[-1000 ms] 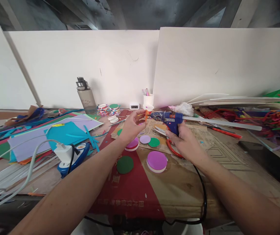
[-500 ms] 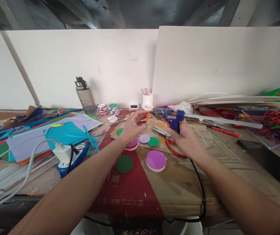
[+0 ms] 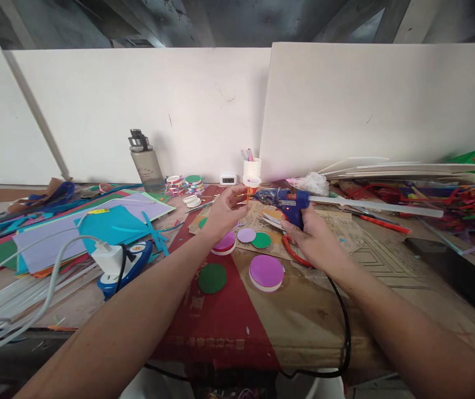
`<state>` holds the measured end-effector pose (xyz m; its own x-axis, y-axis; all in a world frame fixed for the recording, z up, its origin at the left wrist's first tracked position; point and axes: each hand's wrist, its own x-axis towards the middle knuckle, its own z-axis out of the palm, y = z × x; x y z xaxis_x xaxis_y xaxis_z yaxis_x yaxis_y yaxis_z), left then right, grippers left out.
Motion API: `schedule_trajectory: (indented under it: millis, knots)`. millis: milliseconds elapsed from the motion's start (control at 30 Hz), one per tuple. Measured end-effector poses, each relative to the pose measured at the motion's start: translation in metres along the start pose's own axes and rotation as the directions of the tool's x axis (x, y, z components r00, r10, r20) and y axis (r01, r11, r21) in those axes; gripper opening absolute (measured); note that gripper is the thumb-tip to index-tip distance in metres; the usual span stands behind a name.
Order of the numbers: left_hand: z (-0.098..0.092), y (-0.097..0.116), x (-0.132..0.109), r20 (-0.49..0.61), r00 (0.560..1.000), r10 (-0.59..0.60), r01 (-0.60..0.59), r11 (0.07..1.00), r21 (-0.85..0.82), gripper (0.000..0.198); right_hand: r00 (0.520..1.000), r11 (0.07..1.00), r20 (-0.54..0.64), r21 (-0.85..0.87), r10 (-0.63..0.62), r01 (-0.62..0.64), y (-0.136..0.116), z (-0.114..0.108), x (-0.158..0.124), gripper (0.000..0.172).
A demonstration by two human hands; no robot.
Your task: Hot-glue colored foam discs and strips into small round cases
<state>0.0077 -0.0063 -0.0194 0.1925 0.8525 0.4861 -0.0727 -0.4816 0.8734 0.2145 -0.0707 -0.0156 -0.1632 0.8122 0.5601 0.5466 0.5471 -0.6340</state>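
My right hand [image 3: 310, 233] is wrapped round a blue glue gun [image 3: 291, 209], its nozzle pointing left and a long clear glue stick [image 3: 370, 205] jutting from its back. Pinched in the fingers of my left hand [image 3: 226, 212] is a small orange strip [image 3: 248, 194], with the nozzle tip at or very close to it. Below the hands lie a purple-topped disc [image 3: 266, 270], a dark green circle [image 3: 212, 278], a lilac circle [image 3: 246, 235] and a smaller green circle [image 3: 261, 240]. Scissors with orange handles [image 3: 298, 254] rest partly under my right hand.
A power strip [image 3: 132, 266] with a white plug and coloured sheets [image 3: 50, 244] lie at left. Behind are a bottle [image 3: 145, 166], a small clock [image 3: 228, 179] and stacked paper cups [image 3: 252, 167]. A black phone [image 3: 453, 271] lies at right; the gun's black cord [image 3: 346, 327] hangs over the front edge.
The orange strip is now more upright in my left hand, and the glue gun's nozzle sits slightly lower beside it. The whole view has shifted a little.
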Motion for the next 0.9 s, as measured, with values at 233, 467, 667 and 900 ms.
schedule_trajectory:
  millis: [233,467,667,900]
  knots:
    - [0.0012,-0.0003,-0.0013,0.038,0.999,-0.015,0.014,1.0,0.015,0.039,0.999,1.0,-0.023,0.019,0.022,-0.021,0.003,-0.0003,0.003,0.049]
    - [0.0012,-0.0029,-0.0033,0.048,0.999,-0.026,0.024,0.999,0.039,0.04,0.999,0.999,-0.04,0.041,0.033,-0.031,0.0034,-0.001,0.0043,0.043]
    - [0.0001,-0.0002,-0.0019,0.027,1.0,-0.014,0.014,1.0,0.02,0.039,0.999,1.0,-0.022,0.01,0.026,-0.026,0.0007,-0.0002,0.0025,0.048]
    - [0.0005,0.0013,-0.0011,0.006,1.0,-0.024,0.024,1.0,-0.013,0.04,1.0,0.999,-0.007,0.034,0.012,-0.012,0.0029,0.0012,0.0017,0.044]
